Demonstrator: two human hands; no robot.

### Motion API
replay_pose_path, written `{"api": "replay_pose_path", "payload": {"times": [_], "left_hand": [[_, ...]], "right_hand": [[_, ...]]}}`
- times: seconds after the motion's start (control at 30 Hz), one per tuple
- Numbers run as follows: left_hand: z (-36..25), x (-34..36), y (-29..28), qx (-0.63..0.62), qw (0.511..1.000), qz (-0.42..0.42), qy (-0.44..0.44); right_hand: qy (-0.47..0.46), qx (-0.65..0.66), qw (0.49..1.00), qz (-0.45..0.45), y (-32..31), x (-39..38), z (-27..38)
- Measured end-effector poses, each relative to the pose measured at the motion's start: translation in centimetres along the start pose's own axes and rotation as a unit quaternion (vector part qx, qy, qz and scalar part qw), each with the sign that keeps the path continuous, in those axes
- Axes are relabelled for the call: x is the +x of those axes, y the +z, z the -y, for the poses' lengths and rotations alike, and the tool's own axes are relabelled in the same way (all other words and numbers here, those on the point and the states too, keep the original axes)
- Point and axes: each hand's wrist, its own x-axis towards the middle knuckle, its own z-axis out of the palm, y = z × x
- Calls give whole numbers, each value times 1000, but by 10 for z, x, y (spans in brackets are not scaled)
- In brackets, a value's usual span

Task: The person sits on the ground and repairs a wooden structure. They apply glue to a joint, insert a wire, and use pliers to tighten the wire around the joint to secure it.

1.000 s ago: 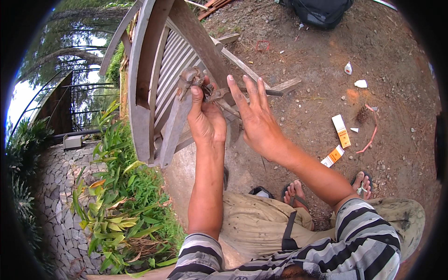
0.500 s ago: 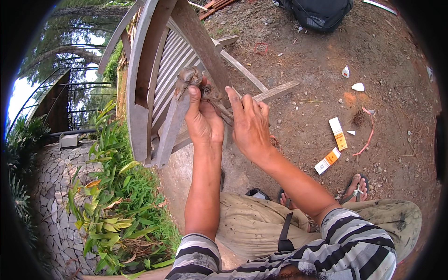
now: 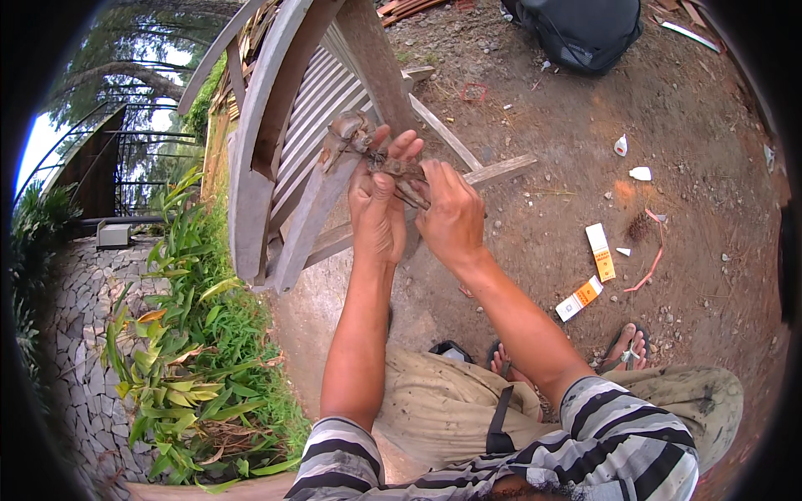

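A small brown, knobbly wood-like piece [image 3: 351,129] with thin stick-like ends lies across my hands. Its exact kind I cannot make out. My left hand [image 3: 376,213] is closed about its middle, the thumb across the front and fingertips showing behind. At the lower, thin end, my right hand [image 3: 451,213] has its fingers bent and closed on it, hiding part of that end. Just behind the piece stands a weathered grey slatted wooden chair [image 3: 322,92], tipped over on its side. The piece overlaps one grey chair slat in view; whether they touch I cannot tell.
A black backpack [image 3: 576,33] lies on the dirt at the far right. Nearer are white caps [image 3: 640,174], orange-and-white boxes [image 3: 600,250] and a pinkish strip [image 3: 656,255]. Green plants [image 3: 200,376] and stone paving [image 3: 83,351] line the left.
My right hand has drawn in, its fingers now curled on the thin end rather than stretched out. The left thumb has moved down along the piece, and the left fingers show more behind it.
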Motion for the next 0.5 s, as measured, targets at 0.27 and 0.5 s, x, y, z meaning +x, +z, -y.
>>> {"api": "replay_pose_path", "payload": {"times": [0.27,0.5], "left_hand": [[8,13,35,132,970,-183,-89],[14,22,24,101,986,-132,-20]], "right_hand": [[0,0,1000,-31,7,1,0],[-24,86,992,88,-26,-9,-15]]}}
